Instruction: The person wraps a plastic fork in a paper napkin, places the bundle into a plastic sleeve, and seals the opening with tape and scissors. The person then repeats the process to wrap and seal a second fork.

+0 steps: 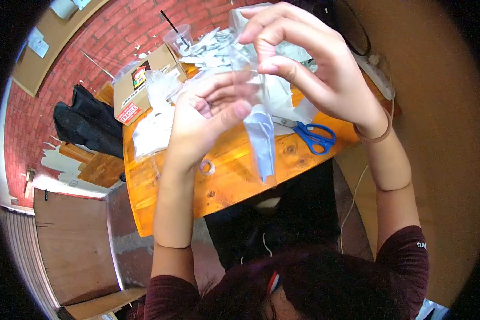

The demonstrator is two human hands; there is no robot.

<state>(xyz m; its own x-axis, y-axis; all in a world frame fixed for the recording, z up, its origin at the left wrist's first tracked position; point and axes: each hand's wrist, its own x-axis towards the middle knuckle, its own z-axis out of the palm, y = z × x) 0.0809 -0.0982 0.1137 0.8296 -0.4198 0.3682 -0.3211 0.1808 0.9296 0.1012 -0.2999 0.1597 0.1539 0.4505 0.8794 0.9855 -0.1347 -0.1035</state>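
My right hand (309, 64) is raised above the table, its thumb and a finger pinched at the upper part of a clear plastic bag (261, 144). The narrow bag hangs down with a folded whitish-blue item inside it. My left hand (205, 112) is beside the bag's upper part, its fingers smeared by motion and pointing toward it; whether they grip the plastic is unclear. Just right of the bag, blue-handled scissors (316, 140) lie on the wooden table (229, 184). Below my left hand is a small clear tape roll (207, 167).
Behind my hands are a cardboard box (144, 80) with a fragile label, a clear cup (178, 38) with a black straw, and a pile of whitish pieces (210, 49). Dark cloth (85, 120) hangs left of the table. A pale cable runs down at the right.
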